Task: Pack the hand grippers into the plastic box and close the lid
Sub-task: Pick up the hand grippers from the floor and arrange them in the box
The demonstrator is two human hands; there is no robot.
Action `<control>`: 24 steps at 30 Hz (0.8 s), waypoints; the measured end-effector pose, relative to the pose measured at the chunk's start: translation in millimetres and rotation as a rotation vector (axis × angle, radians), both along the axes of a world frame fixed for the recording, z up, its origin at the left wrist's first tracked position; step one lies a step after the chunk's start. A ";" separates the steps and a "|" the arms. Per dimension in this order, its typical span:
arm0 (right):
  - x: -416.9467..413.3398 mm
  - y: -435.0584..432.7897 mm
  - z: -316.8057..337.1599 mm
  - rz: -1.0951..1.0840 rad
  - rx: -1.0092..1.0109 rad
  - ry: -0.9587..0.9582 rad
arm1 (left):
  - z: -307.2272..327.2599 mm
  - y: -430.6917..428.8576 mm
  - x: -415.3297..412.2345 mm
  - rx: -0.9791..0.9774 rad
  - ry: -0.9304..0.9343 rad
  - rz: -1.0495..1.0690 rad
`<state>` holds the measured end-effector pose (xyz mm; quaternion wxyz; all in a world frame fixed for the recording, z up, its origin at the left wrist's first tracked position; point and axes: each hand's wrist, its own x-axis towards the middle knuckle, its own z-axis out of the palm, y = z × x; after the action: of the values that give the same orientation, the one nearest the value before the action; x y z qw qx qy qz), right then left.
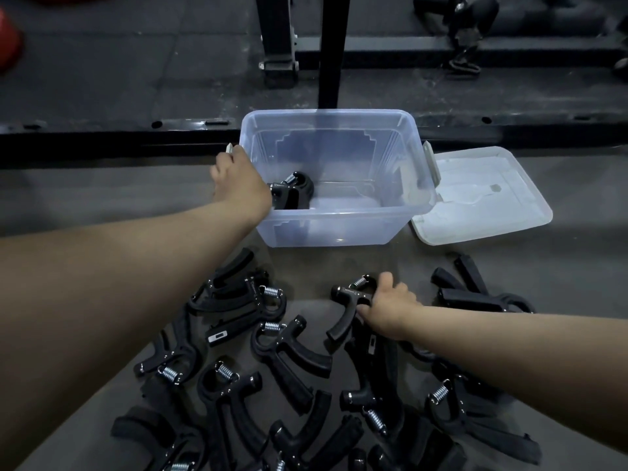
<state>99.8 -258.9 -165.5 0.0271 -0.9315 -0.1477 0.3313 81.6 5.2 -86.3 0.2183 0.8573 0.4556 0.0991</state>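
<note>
Right hand (390, 305) clamped a black sprung plastic hand gripper (345, 321) by its handle, at six o'clock of the clear plastic box (339, 229); judged rigid and light. Left hand (238, 185) was at the box's nine o'clock rim, grip indeterminable.

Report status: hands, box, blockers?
Left hand over box rim at boxed gripper, grasp hidden. Right hand grips floor gripper. Plastic box open, lid on floor beside it; pile unpacked. Box mouth unobstructed.

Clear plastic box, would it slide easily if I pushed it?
Probably yes: the clear plastic box holds only one or two black hand grippers, so it looks light. Its thin walls may flex. Its wide base makes tipping unlikely.
</note>
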 end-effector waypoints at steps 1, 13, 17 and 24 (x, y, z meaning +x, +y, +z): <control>-3.3 3.9 -3.3 -0.094 0.010 0.055 | -0.3 0.4 0.2 0.002 0.000 0.001; -18.6 15.6 -10.3 -0.142 0.196 0.282 | -3.5 1.9 1.2 0.021 0.014 -0.002; -24.7 24.4 -5.1 -0.213 0.300 0.414 | -5.0 2.9 1.6 0.018 0.017 -0.004; -23.0 35.1 13.4 -0.438 0.541 0.823 | -5.7 3.8 2.4 0.019 0.011 -0.004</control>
<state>76.8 -223.8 -152.1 0.3903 -0.6934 -0.0071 0.6057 84.0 9.1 -92.0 0.2079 0.8606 0.4543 0.0984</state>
